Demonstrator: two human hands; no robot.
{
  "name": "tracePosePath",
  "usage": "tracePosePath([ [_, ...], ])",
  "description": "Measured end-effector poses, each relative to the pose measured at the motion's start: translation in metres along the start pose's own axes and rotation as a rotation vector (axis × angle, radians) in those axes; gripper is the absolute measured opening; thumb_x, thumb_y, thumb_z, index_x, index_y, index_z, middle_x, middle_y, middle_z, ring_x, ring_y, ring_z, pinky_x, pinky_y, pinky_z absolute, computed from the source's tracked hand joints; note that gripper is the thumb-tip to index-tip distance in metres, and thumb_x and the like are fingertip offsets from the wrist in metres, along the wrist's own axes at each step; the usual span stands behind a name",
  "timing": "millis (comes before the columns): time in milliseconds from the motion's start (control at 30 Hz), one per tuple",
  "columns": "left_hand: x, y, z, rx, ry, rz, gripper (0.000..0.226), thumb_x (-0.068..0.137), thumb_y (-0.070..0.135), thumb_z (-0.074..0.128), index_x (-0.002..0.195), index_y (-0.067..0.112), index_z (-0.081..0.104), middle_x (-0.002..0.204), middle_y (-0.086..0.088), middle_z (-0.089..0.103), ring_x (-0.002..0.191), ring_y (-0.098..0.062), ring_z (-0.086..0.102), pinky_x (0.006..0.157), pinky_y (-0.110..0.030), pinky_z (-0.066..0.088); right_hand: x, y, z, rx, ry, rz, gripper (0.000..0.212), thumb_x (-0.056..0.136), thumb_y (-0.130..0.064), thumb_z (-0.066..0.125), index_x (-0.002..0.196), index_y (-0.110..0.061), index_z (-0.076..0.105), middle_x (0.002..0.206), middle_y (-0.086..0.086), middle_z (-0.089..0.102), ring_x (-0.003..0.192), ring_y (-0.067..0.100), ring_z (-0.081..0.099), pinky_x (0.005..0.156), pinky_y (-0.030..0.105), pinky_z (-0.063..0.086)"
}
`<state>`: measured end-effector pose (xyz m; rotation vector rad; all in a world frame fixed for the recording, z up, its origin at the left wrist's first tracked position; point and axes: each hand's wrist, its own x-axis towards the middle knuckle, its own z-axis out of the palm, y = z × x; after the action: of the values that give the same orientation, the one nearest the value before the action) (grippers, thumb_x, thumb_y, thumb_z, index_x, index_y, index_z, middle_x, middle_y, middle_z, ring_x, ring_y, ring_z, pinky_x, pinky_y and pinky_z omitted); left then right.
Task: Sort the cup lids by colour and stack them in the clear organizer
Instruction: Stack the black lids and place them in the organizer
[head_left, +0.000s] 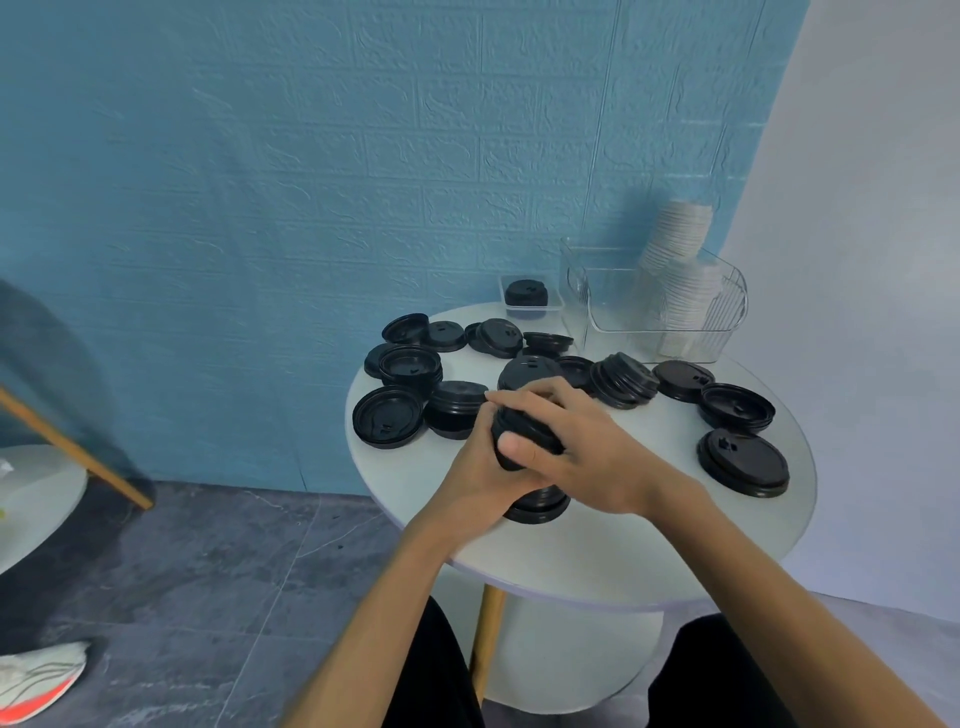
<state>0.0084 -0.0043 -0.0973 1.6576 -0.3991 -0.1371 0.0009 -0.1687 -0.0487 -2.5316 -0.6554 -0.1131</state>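
Observation:
Both my hands hold a short stack of black cup lids (524, 431) over the middle of the round white table (597, 561). My left hand (475, 475) grips the stack from below and the left. My right hand (566, 441) lies over it with the fingers curled round its top. More black lids lie loose or in small piles around them, such as one at the left (387, 417) and one at the right (743, 462). The clear organizer (727, 322) stands at the back right and holds tall leaning stacks of white lids (675, 270).
A small clear tray (511, 306) with a black lid in it sits at the table's back edge, left of the organizer. A blue brick-pattern wall is behind. Another white table (31, 499) and a wooden leg are at the far left; a shoe (36, 675) is on the floor.

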Motion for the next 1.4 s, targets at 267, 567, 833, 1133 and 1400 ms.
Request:
tracePosePath([
  [267,-0.004,0.005,-0.001,-0.043,0.031,0.078,0.116,0.075,-0.002,0.087,0.154,0.048,0.018,0.134,0.027,0.057,0.123,0.004,0.059,0.097,-0.025,0.055,-0.001,-0.006,0.001,0.137,-0.085,0.013,0.050,0.106,-0.054,0.032,0.155,-0.049,0.027,0.166,-0.026,0.009,0.155,0.002,-0.003,0.128,0.034,0.005],
  [567,-0.008,0.013,-0.001,-0.005,0.011,0.089,0.089,0.080,0.007,0.085,0.147,0.042,0.039,0.127,0.028,0.062,0.120,0.005,0.059,0.094,-0.017,0.049,0.001,-0.004,-0.002,0.301,-0.071,0.051,0.068,0.106,-0.048,0.041,0.160,-0.043,0.000,0.167,-0.018,0.015,0.152,0.002,0.016,0.126,0.039,0.020],
  [833,-0.009,0.013,-0.004,-0.059,-0.008,0.039,0.069,0.076,0.015,0.089,0.131,0.037,0.052,0.124,0.005,0.067,0.116,-0.016,0.065,0.103,-0.042,0.053,-0.013,0.014,-0.011,0.427,0.122,0.109,0.070,0.097,-0.064,0.042,0.159,-0.038,0.022,0.162,-0.020,0.029,0.147,-0.005,0.026,0.120,0.027,0.025],
  [1133,-0.007,0.009,-0.005,-0.108,-0.027,0.023,0.080,0.057,0.037,0.091,0.127,0.043,0.055,0.122,0.011,0.067,0.115,-0.016,0.066,0.104,-0.046,0.052,-0.069,0.105,-0.050,0.001,0.378,0.425,0.054,0.097,-0.058,0.053,0.143,-0.029,0.053,0.146,-0.009,0.052,0.129,0.011,0.051,0.107,0.032,0.042],
  [1400,-0.004,0.009,0.000,-0.156,-0.038,0.024,0.084,0.053,0.036,0.093,0.128,0.041,0.056,0.122,0.009,0.068,0.116,-0.021,0.066,0.105,-0.051,0.050,-0.091,0.143,-0.045,-0.177,0.447,0.581,0.048,0.087,-0.054,0.068,0.128,-0.029,0.062,0.136,-0.005,0.048,0.126,0.021,0.045,0.098,0.034,0.045],
])
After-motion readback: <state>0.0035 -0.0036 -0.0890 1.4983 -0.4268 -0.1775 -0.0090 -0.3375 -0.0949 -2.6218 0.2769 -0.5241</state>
